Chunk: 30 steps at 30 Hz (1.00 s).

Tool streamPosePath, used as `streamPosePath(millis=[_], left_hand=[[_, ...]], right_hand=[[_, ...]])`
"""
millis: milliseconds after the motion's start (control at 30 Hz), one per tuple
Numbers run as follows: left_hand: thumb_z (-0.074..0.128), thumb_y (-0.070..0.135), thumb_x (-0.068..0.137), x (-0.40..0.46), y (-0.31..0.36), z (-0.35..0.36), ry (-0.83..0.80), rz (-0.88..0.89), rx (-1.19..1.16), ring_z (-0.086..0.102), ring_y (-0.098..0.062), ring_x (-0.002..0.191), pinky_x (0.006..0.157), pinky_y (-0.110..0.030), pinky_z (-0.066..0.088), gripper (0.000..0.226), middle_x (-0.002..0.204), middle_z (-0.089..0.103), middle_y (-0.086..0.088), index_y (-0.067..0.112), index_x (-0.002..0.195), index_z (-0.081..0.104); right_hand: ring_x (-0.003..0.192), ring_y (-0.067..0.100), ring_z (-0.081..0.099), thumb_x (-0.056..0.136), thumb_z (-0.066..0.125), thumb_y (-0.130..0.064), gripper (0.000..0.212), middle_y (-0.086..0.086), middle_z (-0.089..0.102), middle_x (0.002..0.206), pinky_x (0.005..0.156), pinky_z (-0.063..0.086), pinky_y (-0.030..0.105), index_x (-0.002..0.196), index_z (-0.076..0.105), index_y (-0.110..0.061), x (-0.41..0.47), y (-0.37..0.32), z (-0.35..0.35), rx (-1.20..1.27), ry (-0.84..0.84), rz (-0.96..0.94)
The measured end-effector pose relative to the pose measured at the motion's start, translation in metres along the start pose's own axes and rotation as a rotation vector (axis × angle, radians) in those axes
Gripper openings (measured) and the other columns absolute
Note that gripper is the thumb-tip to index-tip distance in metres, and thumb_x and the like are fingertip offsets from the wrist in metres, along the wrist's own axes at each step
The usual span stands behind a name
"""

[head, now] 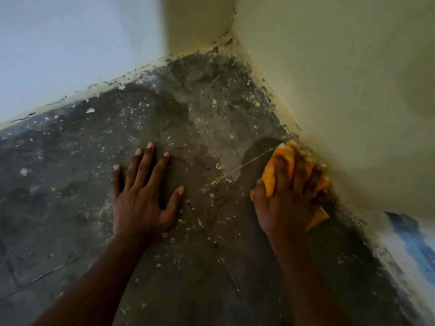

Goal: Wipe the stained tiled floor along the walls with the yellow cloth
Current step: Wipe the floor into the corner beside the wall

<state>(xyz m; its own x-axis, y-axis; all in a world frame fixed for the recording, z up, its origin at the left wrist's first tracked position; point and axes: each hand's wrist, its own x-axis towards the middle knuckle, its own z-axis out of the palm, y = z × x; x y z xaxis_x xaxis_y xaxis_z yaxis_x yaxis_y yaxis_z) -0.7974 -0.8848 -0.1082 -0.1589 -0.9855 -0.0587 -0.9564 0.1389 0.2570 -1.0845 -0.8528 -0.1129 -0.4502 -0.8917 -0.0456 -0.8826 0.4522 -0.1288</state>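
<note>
A: Starting at the left. We see a pale wall (70, 48) running down to the stained tiled floor (82, 161). Grey-brown grime, pale flecks all over, grout lines crossing lower down.

B: Left hand?

A: Our left hand (141, 196) lies flat on the floor, palm down, fingers straight and spread wide, thumb out to the right. It holds nothing. Forearm comes in from the bottom left.

B: And between the hands?

A: We see a diagonal grout line (249, 164) and a darker, cleaner-looking patch (259, 154) just left of the cloth.

B: Cloth position?

A: The yellow cloth (273, 177) is bunched on the floor right at the foot of the right-hand wall (341, 90), touching or very nearly touching it; motion blur there, so we cannot tell which. A corner of it sticks out near the wrist.

B: Right hand?

A: Our right hand (289, 198) sits on top of the cloth, fingers curled over it and gripping, thumb on the left edge. Fingertips blurred. Forearm enters from the bottom right.

B: Far right?

A: Blue and white smears (409, 245) low on that wall.
</note>
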Motion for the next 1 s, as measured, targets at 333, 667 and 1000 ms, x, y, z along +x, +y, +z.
streamPosePath(millis=[333,667,1000], left_hand=[[0.033,0.070,0.098,0.001,0.002,-0.002,0.002,-0.011,0.016,0.004,-0.022,0.165,0.129,-0.062,0.011,0.080,0.178,0.006,0.003,0.033,0.167,0.020],[0.037,0.061,0.101,0.002,0.002,0.000,0.052,-0.004,-0.001,0.011,-0.024,0.164,0.129,-0.062,0.012,0.073,0.177,0.015,-0.002,0.029,0.166,0.029],[0.035,0.060,0.102,0.002,0.003,-0.001,0.005,-0.044,-0.020,0.005,-0.022,0.165,0.130,-0.062,0.008,0.077,0.178,0.010,-0.001,0.023,0.168,0.022]], right_hand=[[0.160,0.042,-0.006,0.096,0.035,-0.072,0.077,0.004,0.004,0.176,0.121,0.010,0.072,0.164,0.019,-0.040,0.003,-0.042,-0.001,-0.036,-0.058,-0.473],[0.157,0.050,-0.007,0.097,0.030,-0.073,0.079,0.008,0.004,0.175,0.119,0.008,0.077,0.165,0.018,-0.034,0.041,-0.133,0.014,0.074,-0.031,-0.176],[0.158,0.048,-0.008,0.099,0.024,-0.068,0.075,0.007,0.000,0.175,0.117,0.010,0.079,0.165,0.008,-0.038,0.069,-0.095,0.005,0.072,-0.017,-0.047]])
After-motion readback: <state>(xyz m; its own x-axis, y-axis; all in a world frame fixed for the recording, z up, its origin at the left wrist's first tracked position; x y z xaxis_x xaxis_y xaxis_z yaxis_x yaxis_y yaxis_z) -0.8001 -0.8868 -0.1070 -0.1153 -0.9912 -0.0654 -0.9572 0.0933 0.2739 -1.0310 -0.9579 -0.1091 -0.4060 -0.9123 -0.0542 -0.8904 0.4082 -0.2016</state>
